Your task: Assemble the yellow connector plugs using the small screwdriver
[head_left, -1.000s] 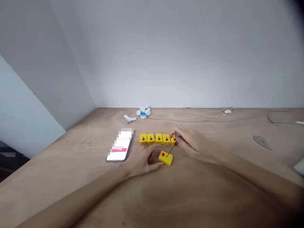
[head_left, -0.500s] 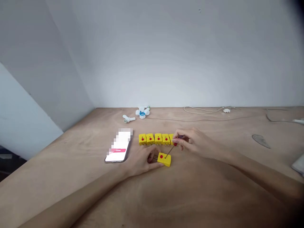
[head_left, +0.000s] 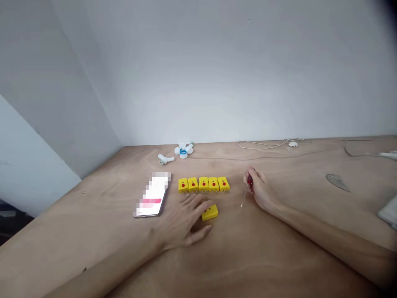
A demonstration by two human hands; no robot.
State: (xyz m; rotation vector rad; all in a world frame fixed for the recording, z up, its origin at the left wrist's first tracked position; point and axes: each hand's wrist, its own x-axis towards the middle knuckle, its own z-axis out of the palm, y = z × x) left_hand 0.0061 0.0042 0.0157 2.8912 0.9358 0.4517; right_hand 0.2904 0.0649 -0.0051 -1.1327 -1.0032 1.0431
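My left hand (head_left: 187, 219) rests on the table with fingers spread. Its index finger reaches over the near end of a single yellow plug (head_left: 211, 212), partly hiding its red dot; the thumb lies apart from it. In my right hand (head_left: 260, 188) is a screwdriver (head_left: 249, 181) with a red handle, its thin shaft pointing down and left. A small bright spot shows at the tip, too small to make out. Behind my left hand stands a row of several yellow plugs (head_left: 203, 184), each with a red dot and metal pins facing me.
A phone (head_left: 153, 194) with a lit screen lies left of the row. White pipe-like fittings (head_left: 183, 151) and a smaller white fitting (head_left: 165, 159) sit near the wall. A pale cord (head_left: 263, 145) runs along the back. A white object (head_left: 389, 210) is at the right edge.
The screwdriver has come off the single plug and moved right with my right hand. My left hand has loosened from that plug, which now lies on the table.
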